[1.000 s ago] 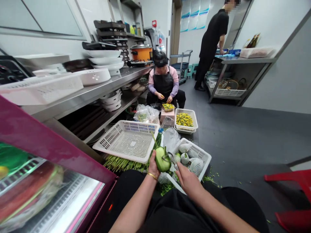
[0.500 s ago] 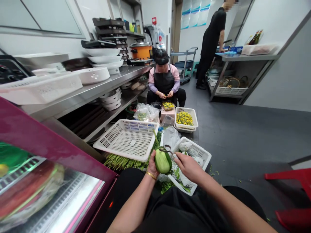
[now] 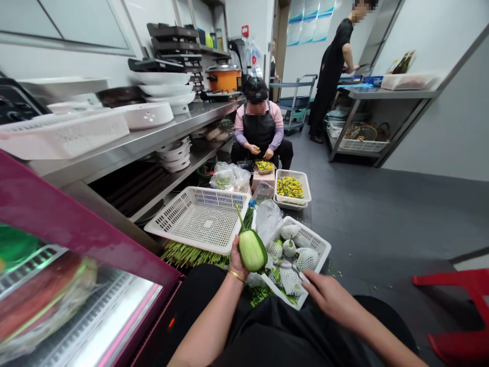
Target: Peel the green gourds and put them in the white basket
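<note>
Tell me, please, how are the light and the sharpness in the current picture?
Head view: glare whitens part of the inside of the purple case, lower left; head view: deep shadow lies under the counter; head view: the gourd is fairly sharp, but the peeler in the right hand is hard to make out against white netting.

This looks like a commercial kitchen: a steel worktop (image 3: 195, 115) carries stacked white dishes (image 3: 167, 92) and an orange pot (image 3: 225, 81), and baskets (image 3: 324, 248) of produce (image 3: 289, 247) stand on the floor (image 3: 367, 214).
</note>
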The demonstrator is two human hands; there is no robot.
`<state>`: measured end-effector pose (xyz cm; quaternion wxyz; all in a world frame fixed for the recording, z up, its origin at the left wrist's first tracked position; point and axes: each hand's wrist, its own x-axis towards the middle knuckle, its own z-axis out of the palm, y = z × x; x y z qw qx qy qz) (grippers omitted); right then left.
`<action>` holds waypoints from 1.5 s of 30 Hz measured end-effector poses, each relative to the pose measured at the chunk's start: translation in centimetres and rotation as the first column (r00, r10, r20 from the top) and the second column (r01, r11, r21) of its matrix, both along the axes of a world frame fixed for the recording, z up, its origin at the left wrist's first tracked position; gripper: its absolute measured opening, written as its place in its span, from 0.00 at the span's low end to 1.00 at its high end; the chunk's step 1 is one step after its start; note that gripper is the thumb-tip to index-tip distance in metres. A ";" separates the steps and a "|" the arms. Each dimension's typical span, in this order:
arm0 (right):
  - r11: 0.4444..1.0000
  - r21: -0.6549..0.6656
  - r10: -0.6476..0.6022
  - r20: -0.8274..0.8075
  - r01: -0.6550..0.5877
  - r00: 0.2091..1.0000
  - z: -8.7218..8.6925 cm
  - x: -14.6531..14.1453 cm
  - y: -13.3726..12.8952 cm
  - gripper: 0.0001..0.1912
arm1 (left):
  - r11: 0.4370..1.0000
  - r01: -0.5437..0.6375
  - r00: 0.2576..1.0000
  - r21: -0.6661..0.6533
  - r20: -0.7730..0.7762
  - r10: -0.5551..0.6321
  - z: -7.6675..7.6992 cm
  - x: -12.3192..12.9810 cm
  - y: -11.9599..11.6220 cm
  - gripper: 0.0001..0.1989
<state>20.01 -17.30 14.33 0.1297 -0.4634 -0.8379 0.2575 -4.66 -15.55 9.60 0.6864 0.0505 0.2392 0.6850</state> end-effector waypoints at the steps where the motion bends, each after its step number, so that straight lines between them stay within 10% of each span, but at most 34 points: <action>1: 1.000 0.011 0.017 -0.022 -0.017 1.000 1.9 -1.5 1.4 0.15 | 1.000 0.025 1.000 0.015 0.002 -0.025 0.0 0.1 -0.2 0.27; 6: 0.998 0.022 0.060 0.009 -0.060 0.998 5.3 -7.6 3.9 0.15 | 0.999 0.041 0.999 0.000 -0.032 -0.041 -0.4 0.3 -0.7 0.24; 15: 0.987 -0.151 0.063 0.042 -0.056 0.997 -3.8 -1.1 -4.5 0.16 | 0.964 -0.206 0.978 -0.170 -0.047 0.201 -0.8 -0.3 0.7 0.23; 24: 1.000 0.031 0.006 -0.057 -0.004 0.998 2.3 -4.2 1.5 0.19 | 0.983 -0.143 0.989 -0.113 -0.047 0.138 -0.5 0.5 0.6 0.28; 28: 0.984 0.173 -0.018 -0.065 0.029 0.998 -0.6 -6.5 -0.1 0.21 | 0.948 -0.268 0.964 -0.172 -0.041 0.264 -0.2 0.7 1.0 0.23; 33: 0.997 0.066 0.047 -0.083 -0.041 0.995 -4.6 -2.6 -3.6 0.21 | 0.922 -0.329 0.941 -0.203 0.007 0.338 0.6 0.2 1.4 0.20; 38: 0.999 -0.040 0.002 -0.147 -0.008 0.989 -1.1 -0.7 -0.7 0.20 | 0.978 -0.143 0.988 -0.150 0.033 0.149 -0.3 0.2 0.6 0.25; 45: 1.000 -0.005 0.008 0.050 -0.008 0.999 3.4 -7.0 4.8 0.14 | 0.980 0.049 0.998 -0.192 -0.027 -0.055 -2.1 2.1 -0.1 0.22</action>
